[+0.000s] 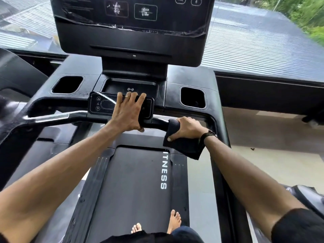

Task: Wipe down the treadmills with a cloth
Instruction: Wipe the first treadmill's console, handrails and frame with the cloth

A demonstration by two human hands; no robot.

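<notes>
I stand barefoot on a black treadmill whose belt (133,186) runs below me. My right hand (186,128) grips a dark cloth (185,148) wrapped over the right part of the front handlebar (158,122), with the cloth's loose end hanging down. My left hand (128,112) lies over the small control panel (103,106) at the bar's middle, fingers spread across its top edge and thumb under its lower edge. The big console screen (133,27) rises behind it.
Two cup holders (67,84) (192,97) flank a phone tray (130,88). Side rails run down both sides of the belt. Another machine's edge (308,197) shows at the right. A window ahead overlooks roofs and greenery.
</notes>
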